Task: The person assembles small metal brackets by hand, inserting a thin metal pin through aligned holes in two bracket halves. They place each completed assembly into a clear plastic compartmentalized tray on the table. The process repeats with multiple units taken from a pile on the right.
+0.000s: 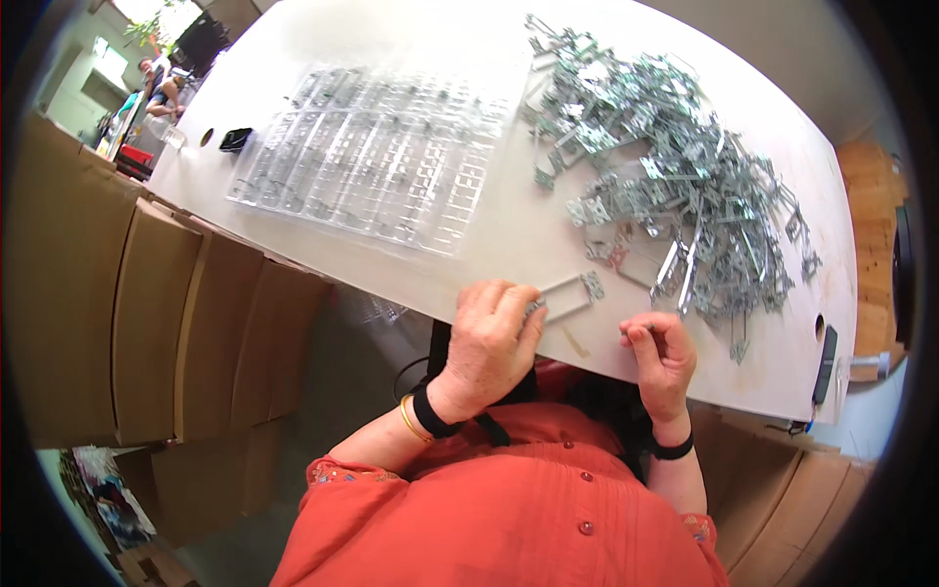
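My left hand (pixel 489 338) is closed at the near edge of the white table. Its fingers grip one end of a slim metal bracket (pixel 567 298), a long open frame with a wider plate at its far end. To the right, my right hand (pixel 662 357) is held in a pinch just over the table edge. Something small and dark shows at its fingertips, too small to name. Beyond that hand lies a big heap of similar metal brackets (pixel 685 176). A clear plastic tray (pixel 460 230) with rows of slots sits at the back left.
The white table (pixel 391 29) has a rounded outline. A small black object (pixel 235 140) lies left of the tray, and a black bar (pixel 827 367) is at the right edge. Cardboard boxes (pixel 147 323) stand along the left side. Another person (pixel 164 88) is far off at upper left.
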The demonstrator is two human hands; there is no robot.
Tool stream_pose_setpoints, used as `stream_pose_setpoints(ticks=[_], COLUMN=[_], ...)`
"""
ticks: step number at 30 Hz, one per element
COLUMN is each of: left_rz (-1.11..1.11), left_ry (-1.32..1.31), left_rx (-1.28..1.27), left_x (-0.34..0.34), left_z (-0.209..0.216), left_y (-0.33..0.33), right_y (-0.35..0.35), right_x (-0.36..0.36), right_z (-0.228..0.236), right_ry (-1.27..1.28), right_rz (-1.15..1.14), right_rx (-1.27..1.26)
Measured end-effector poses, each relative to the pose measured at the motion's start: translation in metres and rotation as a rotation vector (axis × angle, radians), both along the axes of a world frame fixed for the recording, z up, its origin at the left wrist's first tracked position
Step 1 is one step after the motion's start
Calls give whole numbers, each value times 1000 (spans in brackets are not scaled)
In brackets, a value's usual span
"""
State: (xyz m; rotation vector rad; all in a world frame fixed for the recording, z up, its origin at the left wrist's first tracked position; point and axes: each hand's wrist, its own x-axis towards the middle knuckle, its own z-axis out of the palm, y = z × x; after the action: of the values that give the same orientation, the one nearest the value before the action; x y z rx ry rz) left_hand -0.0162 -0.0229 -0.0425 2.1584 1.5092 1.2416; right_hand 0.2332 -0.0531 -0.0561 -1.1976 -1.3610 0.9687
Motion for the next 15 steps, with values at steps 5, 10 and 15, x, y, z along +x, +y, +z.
stream_pose_setpoints(ticks=[5, 10, 15], left_rz=[-72, -96, -150], left_ry=[23, 18, -34], left_rx=[-27, -83, -124], left_x=[0, -2, -8], left_z=[-3, -1, 2], left_y=[7, 8, 10], right_y=[0, -1, 0], right_x=[2, 4, 1], right_z=[-4, -5, 0], right_ry=[-9, 14, 6], right_rz=[-5, 10, 2], right_rx=[-18, -28, -48])
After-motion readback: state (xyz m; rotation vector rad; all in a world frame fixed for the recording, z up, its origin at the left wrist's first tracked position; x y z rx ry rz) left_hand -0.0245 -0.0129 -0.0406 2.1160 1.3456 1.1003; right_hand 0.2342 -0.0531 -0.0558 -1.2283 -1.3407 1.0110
